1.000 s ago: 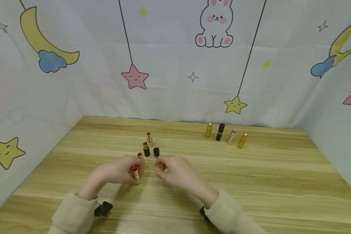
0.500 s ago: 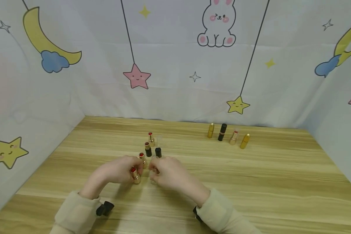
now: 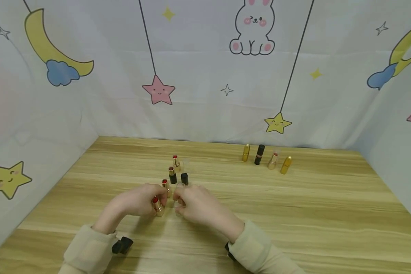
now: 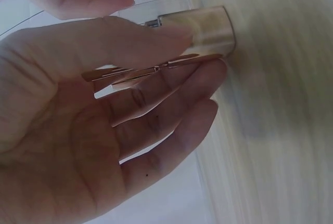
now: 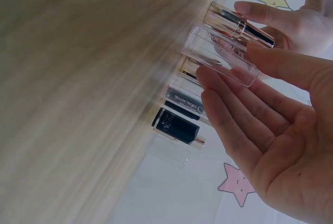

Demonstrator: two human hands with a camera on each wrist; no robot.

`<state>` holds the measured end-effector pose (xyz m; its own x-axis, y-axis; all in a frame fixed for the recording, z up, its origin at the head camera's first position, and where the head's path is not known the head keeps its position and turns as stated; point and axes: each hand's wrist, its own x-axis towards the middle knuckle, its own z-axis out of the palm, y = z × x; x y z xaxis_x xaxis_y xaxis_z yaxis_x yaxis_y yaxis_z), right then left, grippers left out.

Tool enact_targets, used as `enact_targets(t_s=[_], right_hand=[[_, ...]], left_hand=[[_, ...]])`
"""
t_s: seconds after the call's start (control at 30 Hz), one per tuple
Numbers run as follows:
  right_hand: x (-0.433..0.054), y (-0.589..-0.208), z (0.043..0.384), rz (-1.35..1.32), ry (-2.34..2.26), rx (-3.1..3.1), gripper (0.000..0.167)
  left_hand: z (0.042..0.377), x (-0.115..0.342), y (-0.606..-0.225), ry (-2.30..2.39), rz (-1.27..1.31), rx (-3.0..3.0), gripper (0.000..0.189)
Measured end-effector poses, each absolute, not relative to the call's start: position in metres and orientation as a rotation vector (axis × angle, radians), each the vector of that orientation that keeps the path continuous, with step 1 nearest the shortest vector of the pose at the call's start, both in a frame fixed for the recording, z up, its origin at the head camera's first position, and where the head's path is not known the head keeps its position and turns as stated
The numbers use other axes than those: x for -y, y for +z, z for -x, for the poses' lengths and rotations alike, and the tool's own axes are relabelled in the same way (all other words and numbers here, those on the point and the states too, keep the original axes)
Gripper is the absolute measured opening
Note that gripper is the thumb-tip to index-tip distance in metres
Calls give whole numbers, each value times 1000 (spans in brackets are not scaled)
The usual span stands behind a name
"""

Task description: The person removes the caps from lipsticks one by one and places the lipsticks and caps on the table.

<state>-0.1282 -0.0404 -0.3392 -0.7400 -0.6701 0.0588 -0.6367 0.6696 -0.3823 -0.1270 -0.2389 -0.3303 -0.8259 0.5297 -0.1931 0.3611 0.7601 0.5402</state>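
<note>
My left hand point(image 3: 142, 199) pinches the gold base of a red lipstick point(image 4: 210, 29) that stands upright on the wooden table, its cap off. Close to its right, my right hand point(image 3: 200, 203) holds a clear lipstick cap point(image 5: 221, 55) between thumb and fingers. In the right wrist view this cap stands beside the gold lipstick, low by the tabletop. Just behind the hands is a second uncapped red lipstick point(image 3: 165, 184), with another clear cap partly hidden by my right fingers. Further back come a black-based lipstick point(image 3: 172, 177) and its black cap point(image 3: 184, 179).
At the back of this row stands another gold lipstick point(image 3: 176, 165) with a clear cap point(image 3: 185, 165) beside it. On the right, near the curtain, several capped lipsticks stand in a line, among them a black one point(image 3: 259, 156) and a gold one point(image 3: 285, 166). A printed curtain point(image 3: 205, 114) surrounds the table.
My right hand has shifted left with the clear cap, nearer the held lipstick, then stays nearly still. My left hand keeps its place on the lipstick.
</note>
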Motion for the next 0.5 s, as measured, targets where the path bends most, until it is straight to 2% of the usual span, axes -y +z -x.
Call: enact_targets(t_s=[0.5], right_hand=[[40, -339, 128, 1076, -608, -2783, 22]], left_hand=[[126, 241, -328, 707, -687, -2608, 36]])
